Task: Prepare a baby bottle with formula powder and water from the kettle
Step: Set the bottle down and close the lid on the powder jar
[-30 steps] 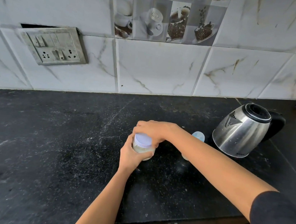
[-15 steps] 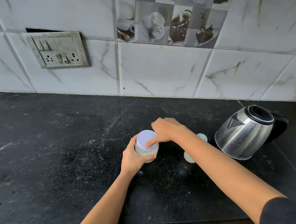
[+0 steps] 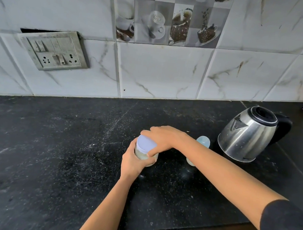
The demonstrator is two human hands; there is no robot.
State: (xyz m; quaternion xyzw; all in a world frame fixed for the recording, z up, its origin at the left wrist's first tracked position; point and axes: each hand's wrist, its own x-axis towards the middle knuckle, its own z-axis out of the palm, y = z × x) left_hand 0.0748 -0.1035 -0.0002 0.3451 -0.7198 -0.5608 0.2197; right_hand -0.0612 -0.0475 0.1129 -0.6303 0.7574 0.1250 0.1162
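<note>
We're steadying the upright formula jar (image 3: 142,154) on the tabletop (image 3: 46,149), left hand (image 3: 132,163) wrapping its body, right hand (image 3: 164,137) curling over the lid (image 3: 144,144) from above; baby bottle (image 3: 203,141) standing just right, nearer the right hand, kettle (image 3: 248,135) beyond.

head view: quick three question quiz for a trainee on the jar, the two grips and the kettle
1. True or false: the kettle stands on the counter to the right of the jar.
2. What does the left grip hold? A) the jar's body B) the kettle's handle C) a spoon
3. Fill in: the right grip holds the jar's pale ___ from above.
Key: 1 true; 2 A; 3 lid.
</note>
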